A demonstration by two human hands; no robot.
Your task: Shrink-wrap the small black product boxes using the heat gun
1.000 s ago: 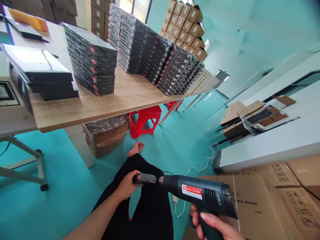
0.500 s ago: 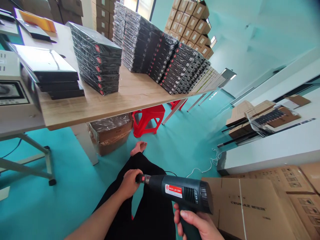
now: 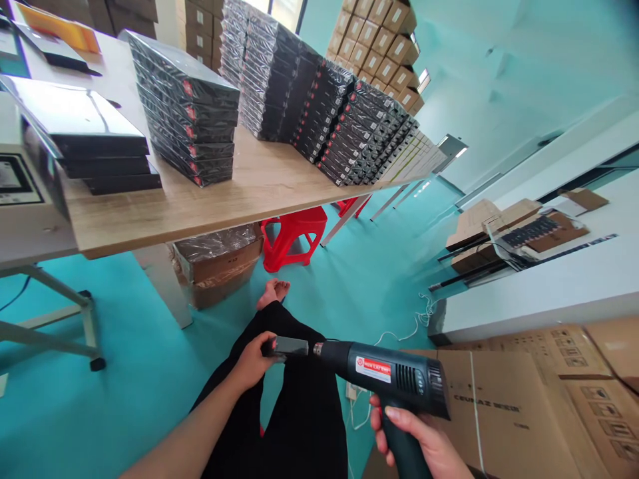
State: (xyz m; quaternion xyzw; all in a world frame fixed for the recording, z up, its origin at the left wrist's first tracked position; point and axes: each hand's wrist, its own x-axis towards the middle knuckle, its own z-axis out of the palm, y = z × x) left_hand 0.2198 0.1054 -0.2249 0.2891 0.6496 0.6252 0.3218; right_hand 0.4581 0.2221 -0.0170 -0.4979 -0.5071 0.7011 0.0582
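Note:
In my right hand (image 3: 419,439) is a dark green heat gun (image 3: 384,372), gripped by its handle, with the nozzle pointing left. My left hand (image 3: 257,359) is closed on the left end of a thin black box (image 3: 289,346) with a small red mark, held edge-on above my lap. The nozzle tip is close to the box's right end, with a narrow gap between them. My left fingers are partly hidden behind the box.
A wooden table (image 3: 210,216) bears a stack of film-wrapped black boxes (image 3: 184,113), a longer row of them (image 3: 319,106) and unwrapped black boxes (image 3: 110,146). Below are a red stool (image 3: 294,236) and a carton (image 3: 219,259). More cartons (image 3: 499,406) stand at right.
The heat gun has moved right, away from my left hand. More of the black box's edge shows, and a gap has opened before the nozzle. The view has shifted slightly.

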